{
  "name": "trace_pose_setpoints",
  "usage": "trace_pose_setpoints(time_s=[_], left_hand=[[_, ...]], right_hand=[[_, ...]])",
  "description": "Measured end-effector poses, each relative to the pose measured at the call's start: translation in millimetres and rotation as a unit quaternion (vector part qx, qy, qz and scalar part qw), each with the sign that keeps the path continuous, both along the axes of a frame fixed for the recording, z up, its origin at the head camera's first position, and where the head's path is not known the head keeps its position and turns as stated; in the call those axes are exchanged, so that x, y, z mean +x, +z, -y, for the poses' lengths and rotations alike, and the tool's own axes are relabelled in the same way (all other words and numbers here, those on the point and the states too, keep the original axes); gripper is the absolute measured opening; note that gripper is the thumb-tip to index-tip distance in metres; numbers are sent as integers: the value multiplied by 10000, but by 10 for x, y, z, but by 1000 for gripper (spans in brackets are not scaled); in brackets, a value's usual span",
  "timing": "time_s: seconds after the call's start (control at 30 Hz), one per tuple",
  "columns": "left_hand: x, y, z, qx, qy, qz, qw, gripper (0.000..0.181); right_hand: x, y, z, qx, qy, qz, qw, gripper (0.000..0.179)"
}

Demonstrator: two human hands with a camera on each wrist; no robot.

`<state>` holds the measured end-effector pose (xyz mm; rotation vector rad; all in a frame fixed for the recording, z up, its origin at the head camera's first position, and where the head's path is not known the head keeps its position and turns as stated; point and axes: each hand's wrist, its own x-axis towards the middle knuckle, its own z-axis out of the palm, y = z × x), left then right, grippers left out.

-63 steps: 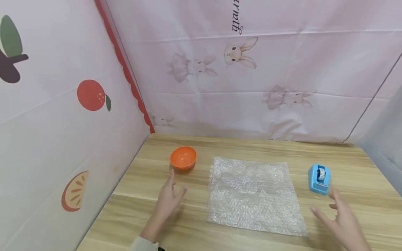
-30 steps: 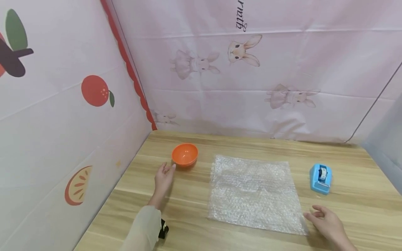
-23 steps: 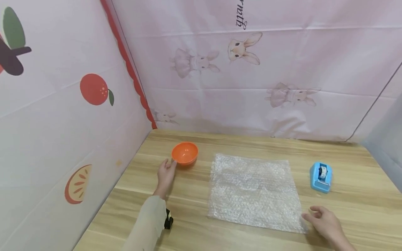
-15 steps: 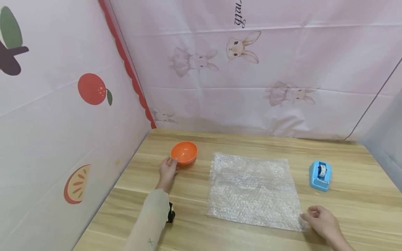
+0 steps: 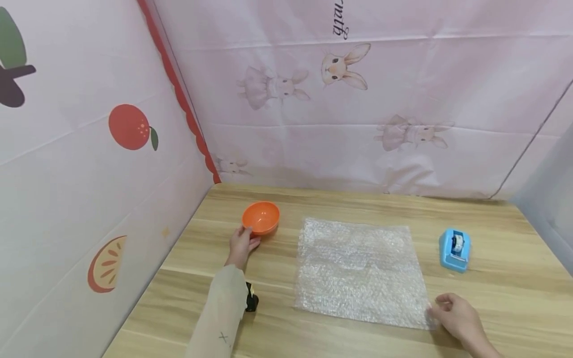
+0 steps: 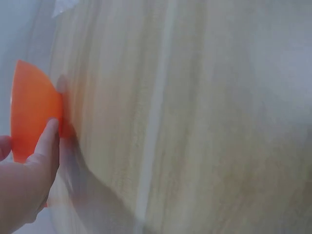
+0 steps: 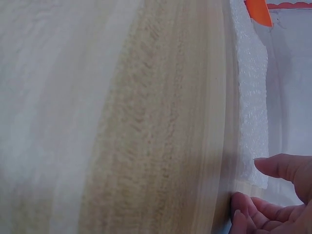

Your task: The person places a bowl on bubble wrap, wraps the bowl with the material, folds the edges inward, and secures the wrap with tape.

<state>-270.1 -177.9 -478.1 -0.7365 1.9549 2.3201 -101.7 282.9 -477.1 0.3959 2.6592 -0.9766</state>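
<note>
My left hand (image 5: 240, 244) is at the near left side of an orange bowl (image 5: 261, 217), pinching its rim. In the left wrist view, the thumb is at the rim of the bowl (image 6: 34, 105) and a finger lies along its outer wall. A sheet of bubble wrap (image 5: 358, 273) lies flat in the middle of the table. By its near right corner is my right hand (image 5: 458, 315). The right wrist view shows the thumb and fingers of that hand (image 7: 280, 195) apart, the thumb overlapping the edge of the bubble wrap (image 7: 253, 97).
A blue tape dispenser (image 5: 454, 250) with a roll in it stands on the wooden table (image 5: 179, 308), right of the bubble wrap. Fabric with printed rabbits (image 5: 291, 154) hangs behind the table, and a fruit-printed sheet (image 5: 53, 209) borders the left side.
My left hand has moved forward to the bowl and taken hold of its rim. My right hand has come back from near the tape dispenser to the bubble wrap's corner.
</note>
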Motion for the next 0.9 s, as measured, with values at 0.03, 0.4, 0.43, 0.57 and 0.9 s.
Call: trace_pose_setpoints(time_s=[0.03, 0.4, 0.43, 0.57, 0.9], left_hand=[[-1, 12, -4, 103, 20, 1, 9999, 53], [-12, 45, -4, 284, 50, 36, 9996, 48], [-14, 44, -4, 295, 45, 52, 9995, 48], [-22, 51, -12, 286, 50, 137, 9995, 47], [-24, 66, -26, 234, 40, 174, 9996, 49]], right_hand=[[1, -3, 2, -13, -22, 34, 10000, 53], [-30, -56, 12, -32, -87, 45, 9999, 42], [-31, -54, 14, -34, -94, 42, 9999, 41], [-26, -46, 29, -90, -163, 66, 9998, 36], [-8, -46, 45, -245, -304, 114, 9992, 35]])
